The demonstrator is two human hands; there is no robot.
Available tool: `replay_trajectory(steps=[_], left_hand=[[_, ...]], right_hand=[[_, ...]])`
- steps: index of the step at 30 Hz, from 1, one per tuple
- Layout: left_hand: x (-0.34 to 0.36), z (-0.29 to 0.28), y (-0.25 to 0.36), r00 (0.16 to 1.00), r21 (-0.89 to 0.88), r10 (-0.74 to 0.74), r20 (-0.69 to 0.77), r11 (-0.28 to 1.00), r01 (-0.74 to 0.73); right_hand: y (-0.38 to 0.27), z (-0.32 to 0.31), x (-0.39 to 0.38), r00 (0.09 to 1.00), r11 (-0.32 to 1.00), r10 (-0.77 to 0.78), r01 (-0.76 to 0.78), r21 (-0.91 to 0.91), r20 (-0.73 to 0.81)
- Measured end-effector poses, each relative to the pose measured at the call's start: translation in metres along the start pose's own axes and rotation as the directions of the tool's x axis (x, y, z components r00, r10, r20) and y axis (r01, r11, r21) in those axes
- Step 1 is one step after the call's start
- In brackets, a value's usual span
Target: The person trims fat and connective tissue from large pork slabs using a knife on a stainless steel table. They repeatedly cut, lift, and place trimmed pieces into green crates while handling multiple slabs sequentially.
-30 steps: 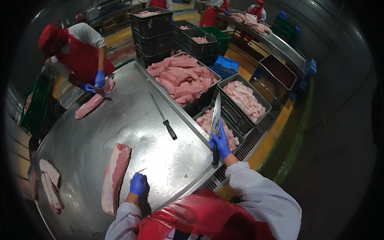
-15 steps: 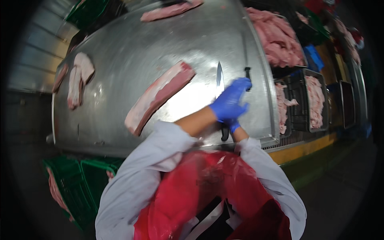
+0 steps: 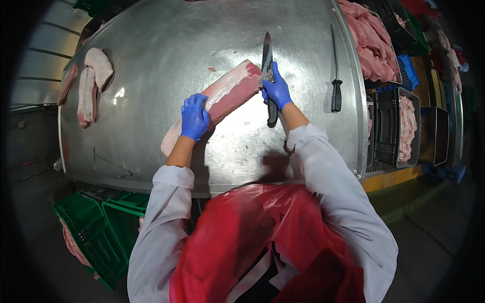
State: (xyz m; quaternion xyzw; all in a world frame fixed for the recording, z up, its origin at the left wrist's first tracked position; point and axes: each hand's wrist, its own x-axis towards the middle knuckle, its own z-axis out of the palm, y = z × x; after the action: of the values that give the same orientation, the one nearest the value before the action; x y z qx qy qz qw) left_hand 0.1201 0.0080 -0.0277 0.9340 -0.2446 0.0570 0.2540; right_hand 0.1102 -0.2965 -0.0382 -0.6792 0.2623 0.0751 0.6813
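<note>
Left hand point(image 3: 195, 118) clasping meat point(image 3: 231, 97), right hand point(image 3: 278, 92) gripping knife point(image 3: 267, 54), black crate point(image 3: 388, 126) of seemingly fatty trimmings point(image 3: 407, 129)

Our right hand point(image 3: 277, 92) holds a knife point(image 3: 267, 63), and our left hand point(image 3: 195, 117) touches some meat point(image 3: 230, 97) on the surface point(image 3: 156, 60).

A long pink meat slab point(image 3: 230, 97) lies diagonally, its far end beside a black-handled knife point(image 3: 267, 58)

Our left hand point(image 3: 195, 117) is at eleven o'clock from us, palm down, fingers point(image 3: 190, 102) together and bent; our left forearm point(image 3: 180, 152) points toward one. Our right hand point(image 3: 278, 92) is at twelve, curled into a grip, our right forearm point(image 3: 295, 117) slanting toward eleven.
</note>
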Motion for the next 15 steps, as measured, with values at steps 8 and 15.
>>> replay_trajectory(steps=[8, 15], left_hand=[[0.012, 0.015, -0.029, 0.991, 0.046, 0.092, 0.093, 0.994, -0.097], [0.035, 0.008, 0.026, 0.918, 0.046, 0.092, 0.386, 0.992, -0.119]], right_hand=[[0.028, -0.058, -0.14, 0.989, 0.959, -0.073, 0.104, 0.263, -0.125], [-0.11, -0.398, -0.215, 0.465, 0.712, -0.399, 0.7, 0.053, -0.79]])
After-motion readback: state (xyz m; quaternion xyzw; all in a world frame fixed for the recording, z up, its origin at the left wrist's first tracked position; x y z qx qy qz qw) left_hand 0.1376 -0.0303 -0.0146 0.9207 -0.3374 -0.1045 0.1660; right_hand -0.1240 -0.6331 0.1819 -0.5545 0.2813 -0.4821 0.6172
